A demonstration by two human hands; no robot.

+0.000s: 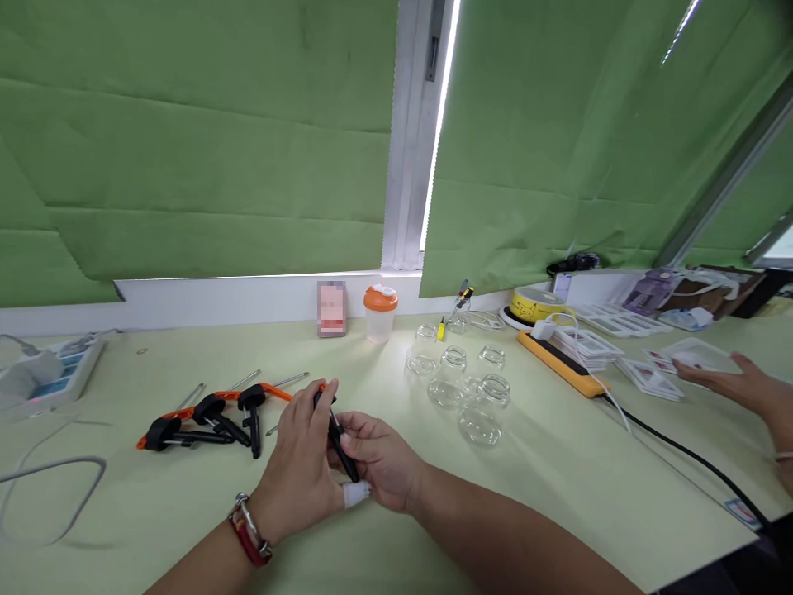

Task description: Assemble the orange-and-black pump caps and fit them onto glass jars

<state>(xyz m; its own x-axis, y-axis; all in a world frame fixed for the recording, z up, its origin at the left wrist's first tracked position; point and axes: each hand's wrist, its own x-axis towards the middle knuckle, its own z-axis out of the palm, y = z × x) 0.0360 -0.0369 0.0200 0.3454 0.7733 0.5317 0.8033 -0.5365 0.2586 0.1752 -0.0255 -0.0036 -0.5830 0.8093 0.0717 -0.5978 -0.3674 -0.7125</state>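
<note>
My left hand [302, 471], with a white wrap on its thumb, is closed on a black part at the end of an orange strip [229, 396]. My right hand [384, 459] grips the black handle [343, 450] of the same part, close beside the left thumb. The strip runs to the left along the table. Three more black clamp-like pieces sit on it, one of them a black piece [253, 413] with its handle pointing toward me. Thin metal rods stick out behind them. My fingers hide some of the held part.
Several clear glass jars [447, 388] stand right of my hands. Behind are an orange-lidded cup [379, 314] and small screwdrivers [458, 310]. An orange power strip [563, 364], its black cable and white trays lie right, where another person's hand [737, 384] holds a clear tray. A white power strip [62, 376] is left.
</note>
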